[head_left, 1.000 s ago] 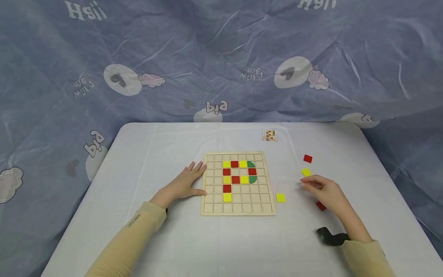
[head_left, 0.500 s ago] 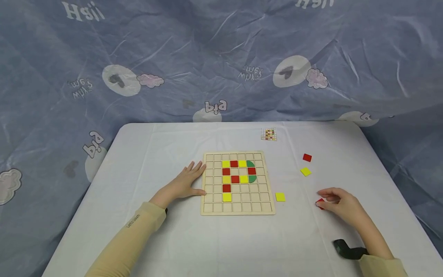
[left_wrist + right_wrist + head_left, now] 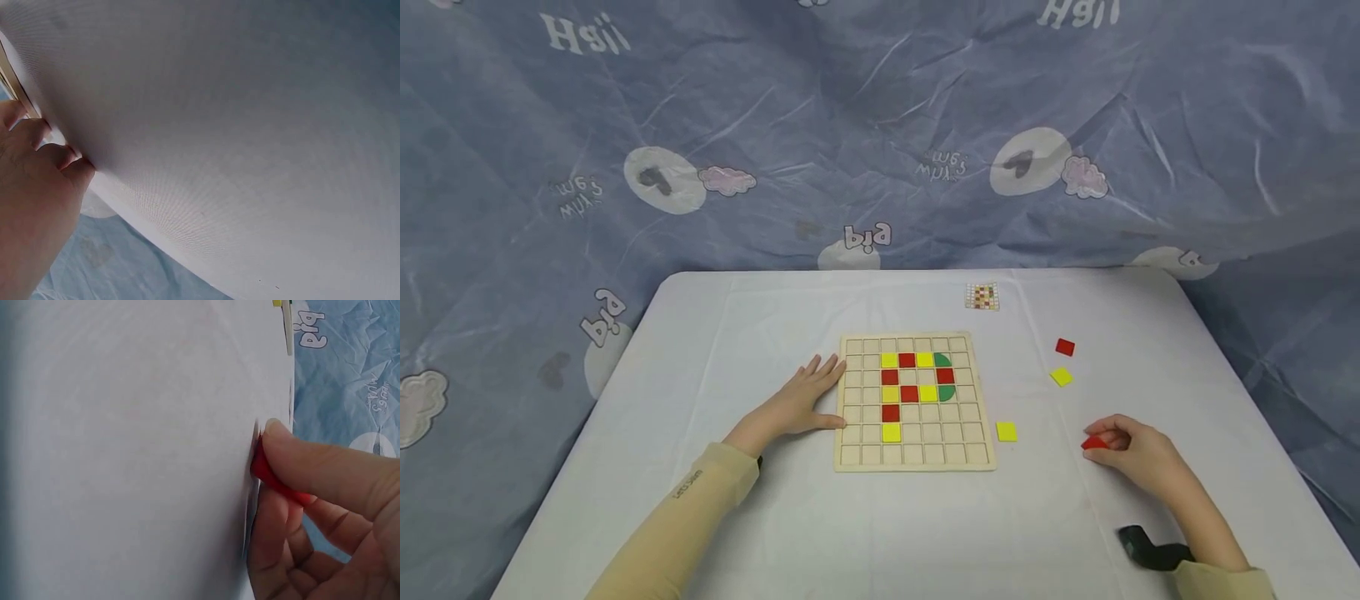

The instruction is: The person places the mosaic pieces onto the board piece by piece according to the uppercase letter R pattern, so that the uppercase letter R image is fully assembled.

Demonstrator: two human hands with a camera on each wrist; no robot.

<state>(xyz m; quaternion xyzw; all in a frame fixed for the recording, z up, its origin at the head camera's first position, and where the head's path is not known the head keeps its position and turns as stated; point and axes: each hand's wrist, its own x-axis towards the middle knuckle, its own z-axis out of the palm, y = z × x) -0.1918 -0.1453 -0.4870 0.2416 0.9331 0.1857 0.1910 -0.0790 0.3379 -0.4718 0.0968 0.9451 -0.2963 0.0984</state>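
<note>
My right hand pinches a red square tile between thumb and fingers, just over the white table at the right. In the right wrist view the tile is tilted, partly hidden by the thumb. My left hand rests with fingers spread at the left edge of a wooden grid board. Red, yellow and green tiles on the board form a P shape. Beside its right edge lies a yellow tile. Farther back on the right are another yellow tile and a red tile.
A small printed pattern card lies near the back of the white-covered table. Behind the table hangs a blue printed cloth. A black strap piece juts from the right wrist.
My right hand has moved from near the back yellow tile toward the front right, and has taken hold of the red tile there. The left hand stays at the board.
</note>
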